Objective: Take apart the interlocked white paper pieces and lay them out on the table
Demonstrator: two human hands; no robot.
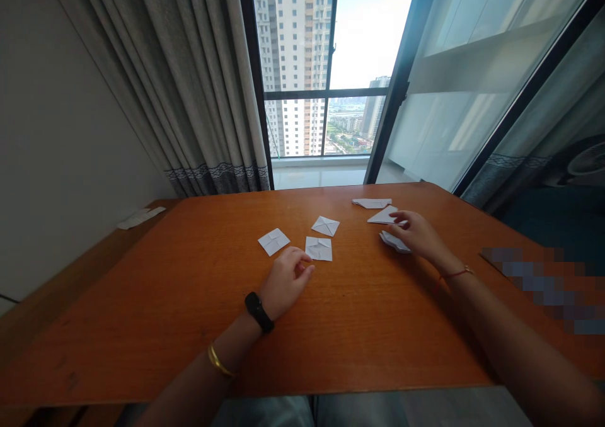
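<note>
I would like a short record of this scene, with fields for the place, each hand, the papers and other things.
place: wooden table by a window with grey curtain
left hand: loosely curled, resting on the table beside the nearest square; nothing visible in it
right hand: lies over a folded white paper, fingertips at a triangular paper; grasp unclear
papers: two other folded squares mid-table; far folded piece beyond the right hand
other: paper strips on the ledge at left; black wristband on left wrist
</note>
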